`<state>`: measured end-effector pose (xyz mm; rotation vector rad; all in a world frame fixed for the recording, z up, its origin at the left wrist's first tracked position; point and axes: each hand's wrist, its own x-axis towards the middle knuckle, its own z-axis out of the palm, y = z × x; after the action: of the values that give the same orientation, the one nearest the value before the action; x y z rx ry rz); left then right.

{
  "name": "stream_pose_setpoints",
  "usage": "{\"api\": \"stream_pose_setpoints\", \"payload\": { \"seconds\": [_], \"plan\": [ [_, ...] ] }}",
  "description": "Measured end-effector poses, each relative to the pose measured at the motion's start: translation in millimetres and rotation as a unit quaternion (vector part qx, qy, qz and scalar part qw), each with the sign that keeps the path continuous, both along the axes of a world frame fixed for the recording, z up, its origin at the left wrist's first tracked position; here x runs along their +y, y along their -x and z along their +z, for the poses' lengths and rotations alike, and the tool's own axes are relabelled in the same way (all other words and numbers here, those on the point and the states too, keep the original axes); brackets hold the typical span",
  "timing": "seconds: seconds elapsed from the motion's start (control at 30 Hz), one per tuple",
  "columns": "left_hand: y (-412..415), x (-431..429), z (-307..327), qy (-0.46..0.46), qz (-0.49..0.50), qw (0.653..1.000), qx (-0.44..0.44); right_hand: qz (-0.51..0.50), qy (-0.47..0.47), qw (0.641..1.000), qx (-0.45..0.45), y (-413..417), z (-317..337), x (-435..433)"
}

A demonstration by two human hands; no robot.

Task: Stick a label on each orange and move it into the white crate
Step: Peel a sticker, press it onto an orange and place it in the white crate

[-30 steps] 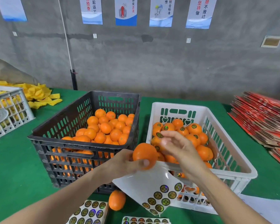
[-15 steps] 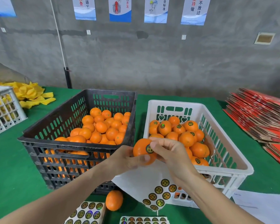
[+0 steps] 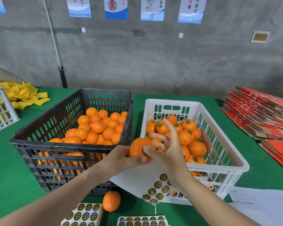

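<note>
Sticker sheets: two flat sheets of round black-and-gold foil labels [image 3: 82, 215] lie at the near edge of the green cloth-covered bench [image 3: 6, 176], with many labels left to peel

Loose orange: one small unlabelled fruit [image 3: 111, 201] lies on the bench just in front of the black crate

Backing sheet: a white paper sheet [image 3: 134, 178] with a few labels at its low corner hangs under the hands, against the near wall of the white crate; what holds it up cannot be told

Left hand: the left hand [image 3: 121, 159] has its grip clamped round the held orange [image 3: 136, 146], a round glossy fruit, at the near-left corner of the white crate and not yet inside it

Right hand: the right hand [image 3: 168, 150] has its grip apart, with only the thumb pressing on the fruit and the other fingers fanned out above it

Change: a second ago the fruit's skin showed bare; half a second ago the round dark label [image 3: 143, 151] was on it under the thumb; now the thumb is still on it and the fingers have spread away

Meaning: labelling looks done for this fruit, and the drop into the crate is what remains

Black crate: the black slotted plastic crate [image 3: 55, 143] holds a heap of unlabelled oranges [image 3: 97, 127], so much work is left

White crate: the white slotted plastic crate [image 3: 219, 166], just beside it, holds labelled oranges [image 3: 188, 124]

Far: red flat cartons [image 3: 260, 115] are stacked at the right
</note>
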<state>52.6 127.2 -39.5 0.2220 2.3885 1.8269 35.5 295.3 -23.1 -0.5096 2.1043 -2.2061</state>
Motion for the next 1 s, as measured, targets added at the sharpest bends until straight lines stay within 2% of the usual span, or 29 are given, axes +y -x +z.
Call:
{"api": "stream_pose_setpoints", "payload": {
  "seconds": [0.07, 0.17, 0.27, 0.37, 0.43, 0.5, 0.6, 0.67, 0.77, 0.93, 0.97, 1.0],
  "plan": [
    [1, -2, 1, 0.02, -0.012, 1.0, -0.006, 0.018, -0.054, 0.998, -0.027, 4, 3, 3],
    [6, 0, 3, 0.033, -0.046, 0.998, -0.009, 0.077, -0.156, 0.985, -0.006, 4, 6, 7],
    [12, 6, 8, 0.049, -0.096, 0.994, -0.01, 0.09, -0.142, 0.986, 0.011, 6, 12, 17],
    [29, 6, 9, 0.096, -0.069, 0.993, -0.001, 0.003, -0.139, 0.99, 0.013, 34, 24, 41],
    [39, 4, 10, 0.093, -0.009, 0.996, 0.002, -0.082, -0.224, 0.971, 0.016, 67, 31, 65],
    [45, 2, 11, 0.065, 0.011, 0.998, -0.013, -0.112, -0.384, 0.917, 0.009, 96, 30, 91],
    [48, -2, 13, -0.029, -0.042, 0.997, -0.052, -0.08, -0.593, 0.801, -0.03, 123, 9, 117],
    [50, -2, 16, -0.053, -0.059, 0.995, -0.063, -0.047, -0.649, 0.758, -0.044, 131, -9, 123],
    [52, -5, 17, -0.06, -0.069, 0.994, -0.066, 0.017, -0.722, 0.692, -0.004, 142, -32, 125],
    [54, -9, 19, -0.085, -0.09, 0.989, -0.075, 0.058, -0.739, 0.671, 0.039, 141, -42, 121],
    [55, -10, 20, -0.084, -0.093, 0.989, -0.074, 0.032, -0.718, 0.691, 0.08, 138, -36, 120],
    [56, -11, 22, -0.084, -0.097, 0.989, -0.072, -0.01, -0.653, 0.748, 0.117, 131, -27, 116]
  ]
}}
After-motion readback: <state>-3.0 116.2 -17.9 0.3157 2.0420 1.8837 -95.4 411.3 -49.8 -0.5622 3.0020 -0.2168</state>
